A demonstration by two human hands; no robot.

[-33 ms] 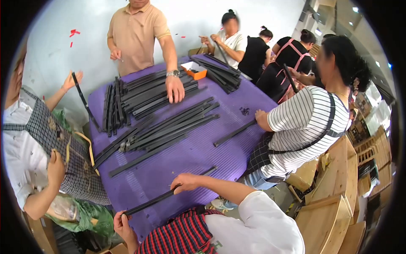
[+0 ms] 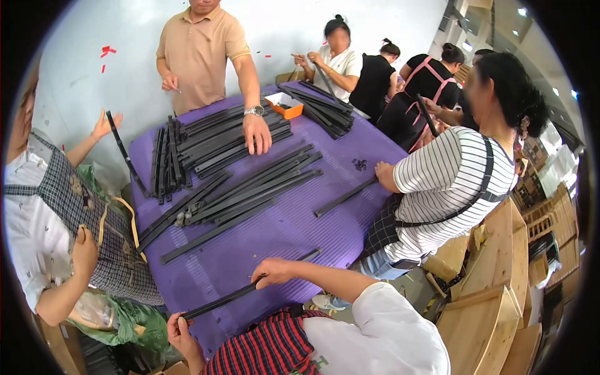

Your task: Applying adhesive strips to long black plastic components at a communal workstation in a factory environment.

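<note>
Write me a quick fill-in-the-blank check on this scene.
The left hand and right hand hold one strip, coloured ____.
The ridged table surface is ____.
The small open box has an outer side coloured ____.
The striped apron at the lower edge is black and ____.
Missing words: black; purple; orange; red.

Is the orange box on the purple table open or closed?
Open: the orange box shows its white inside, with small dark pieces in it.
</note>
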